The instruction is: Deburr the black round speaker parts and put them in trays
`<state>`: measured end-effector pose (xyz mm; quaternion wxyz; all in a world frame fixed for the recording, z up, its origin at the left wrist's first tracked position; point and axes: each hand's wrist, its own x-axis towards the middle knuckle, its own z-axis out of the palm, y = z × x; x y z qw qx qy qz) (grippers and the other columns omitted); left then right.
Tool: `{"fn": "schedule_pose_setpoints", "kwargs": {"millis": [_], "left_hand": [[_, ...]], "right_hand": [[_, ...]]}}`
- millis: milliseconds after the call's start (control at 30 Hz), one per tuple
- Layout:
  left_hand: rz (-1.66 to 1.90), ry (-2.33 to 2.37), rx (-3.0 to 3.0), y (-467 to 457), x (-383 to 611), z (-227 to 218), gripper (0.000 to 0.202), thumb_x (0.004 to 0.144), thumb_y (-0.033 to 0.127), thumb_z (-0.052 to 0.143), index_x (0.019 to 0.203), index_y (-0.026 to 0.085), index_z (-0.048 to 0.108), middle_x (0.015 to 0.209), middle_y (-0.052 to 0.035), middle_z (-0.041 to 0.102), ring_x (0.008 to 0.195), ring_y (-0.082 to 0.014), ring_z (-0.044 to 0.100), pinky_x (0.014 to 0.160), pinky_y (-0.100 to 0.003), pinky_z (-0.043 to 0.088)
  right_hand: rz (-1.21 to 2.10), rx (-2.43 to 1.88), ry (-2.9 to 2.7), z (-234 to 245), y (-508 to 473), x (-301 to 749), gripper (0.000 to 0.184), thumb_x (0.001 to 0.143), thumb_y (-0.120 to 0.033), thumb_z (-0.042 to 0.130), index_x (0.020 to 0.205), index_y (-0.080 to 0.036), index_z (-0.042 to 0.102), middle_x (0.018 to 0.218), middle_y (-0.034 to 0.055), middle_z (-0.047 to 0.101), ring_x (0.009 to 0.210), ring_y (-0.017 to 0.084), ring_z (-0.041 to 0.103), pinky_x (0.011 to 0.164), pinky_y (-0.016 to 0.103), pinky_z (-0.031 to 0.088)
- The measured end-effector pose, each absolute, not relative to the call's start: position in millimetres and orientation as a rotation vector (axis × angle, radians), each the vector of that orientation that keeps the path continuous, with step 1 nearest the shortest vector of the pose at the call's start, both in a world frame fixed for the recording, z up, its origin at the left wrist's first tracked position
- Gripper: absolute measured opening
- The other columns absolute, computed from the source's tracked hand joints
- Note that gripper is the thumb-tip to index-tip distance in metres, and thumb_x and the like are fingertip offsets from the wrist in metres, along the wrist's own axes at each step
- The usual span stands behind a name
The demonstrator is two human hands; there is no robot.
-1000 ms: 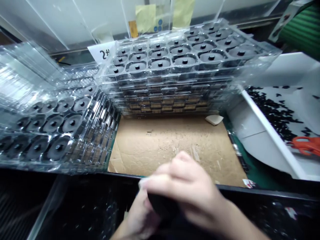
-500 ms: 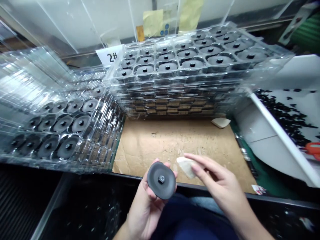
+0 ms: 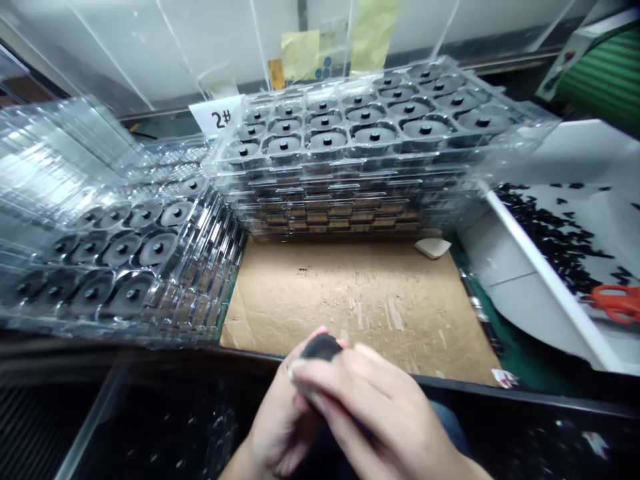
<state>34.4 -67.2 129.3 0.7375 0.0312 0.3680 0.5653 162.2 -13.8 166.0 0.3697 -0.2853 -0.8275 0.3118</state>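
Hands: we are pressing our left hand (image 3: 274, 427) and right hand (image 3: 380, 420) together, firmly clamped on the disc, steadying it between them.
Disc: we are cupping the black disc (image 3: 321, 347), mostly hidden, between both palms.
Beyond: we are working before a cardboard sheet (image 3: 350, 307) and stacked clear trays (image 3: 340, 180).

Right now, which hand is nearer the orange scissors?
The right hand is nearer, with the orange scissors off to its right. The left hand is farther, on the right hand's other side. Both hold a black disc.
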Motion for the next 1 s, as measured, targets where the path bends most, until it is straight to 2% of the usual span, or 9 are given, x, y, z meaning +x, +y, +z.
{"fn": "schedule_pose_setpoints", "kwargs": {"millis": [133,233,300,400,533,633,733,867,1000], "left_hand": [[1.232,0.734,0.019,-66.0,29.5,122.4,0.063,0.035,0.030,0.089,0.095,0.026,0.071,0.097,-0.0019,0.074,0.084,-0.0162,0.068,0.078,-0.022,0.051],[1.170,0.728,0.034,-67.4,32.1,116.7,0.053,0.044,0.030,0.087,0.093,0.019,0.072,0.085,-0.0045,0.075,0.080,-0.0166,0.067,0.074,-0.022,0.051],[1.152,0.729,0.066,-69.6,33.3,118.6,0.047,0.052,0.032,0.084,0.095,0.016,0.072,0.087,-0.0060,0.074,0.088,-0.0203,0.066,0.080,-0.027,0.051],[1.179,0.732,0.083,-72.4,29.7,125.8,0.047,0.055,0.035,0.081,0.098,0.019,0.071,0.099,-0.0056,0.072,0.094,-0.0211,0.065,0.085,-0.027,0.050],[1.139,0.622,0.051,-73.7,20.7,127.3,0.054,0.053,0.030,0.083,0.105,0.026,0.067,0.110,-0.0039,0.070,0.095,-0.0242,0.066,0.079,-0.030,0.054],[1.133,0.555,0.033,-75.8,17.3,120.5,0.053,0.057,0.026,0.082,0.108,0.024,0.066,0.113,-0.0059,0.069,0.099,-0.0246,0.065,0.081,-0.030,0.054],[1.140,0.485,0.013,-78.3,16.7,114.4,0.058,0.059,0.031,0.081,0.113,0.021,0.062,0.117,-0.0093,0.067,0.103,-0.0271,0.064,0.081,-0.032,0.054],[1.121,0.463,0.035,-77.4,17.9,113.6,0.058,0.059,0.034,0.080,0.113,0.020,0.063,0.114,-0.0091,0.068,0.101,-0.0268,0.065,0.080,-0.031,0.054],[1.117,0.473,0.046,-76.8,24.4,115.6,0.058,0.057,0.037,0.080,0.111,0.021,0.064,0.110,-0.0091,0.070,0.096,-0.0258,0.066,0.076,-0.029,0.054]], "right_hand": [[0.949,-0.854,-2.297,168.8,-13.8,188.8,0.022,0.088,-0.014,0.047,0.102,-0.022,0.062,0.077,-0.0008,0.067,0.065,0.011,0.061,0.060,0.020,0.048],[0.653,-0.880,-2.340,169.2,-8.2,188.4,0.027,0.090,-0.014,0.043,0.111,-0.017,0.060,0.072,0.0025,0.063,0.061,0.014,0.055,0.057,0.026,0.044],[0.579,-0.681,-2.318,167.6,-0.6,180.2,0.027,0.091,-0.015,0.042,0.108,-0.016,0.062,0.069,0.0027,0.061,0.060,0.014,0.052,0.058,0.028,0.042],[0.810,-0.618,-2.220,159.8,13.5,175.7,0.025,0.090,-0.016,0.045,0.103,-0.020,0.065,0.074,0.0018,0.062,0.067,0.013,0.056,0.062,0.025,0.046],[1.035,-1.135,-2.005,133.6,14.3,193.9,0.023,0.089,-0.025,0.048,0.104,-0.025,0.066,0.088,0.0029,0.068,0.079,0.014,0.064,0.065,0.023,0.051],[1.289,-1.357,-1.867,103.5,-5.0,209.4,0.024,0.086,-0.038,0.052,0.098,-0.028,0.069,0.097,0.0023,0.071,0.090,0.019,0.066,0.072,0.026,0.054],[1.478,-1.456,-1.792,78.1,-23.2,219.6,0.026,0.083,-0.043,0.054,0.095,-0.028,0.071,0.098,0.0022,0.072,0.093,0.022,0.067,0.079,0.032,0.054],[1.321,-1.601,-1.724,84.6,-22.3,228.0,0.030,0.083,-0.044,0.053,0.096,-0.024,0.071,0.098,0.0044,0.072,0.090,0.024,0.067,0.071,0.031,0.055],[0.965,-1.401,-1.761,134.5,-12.1,217.8,0.022,0.087,-0.037,0.052,0.104,-0.031,0.064,0.100,0.0005,0.070,0.083,0.018,0.067,0.064,0.023,0.053]]}}
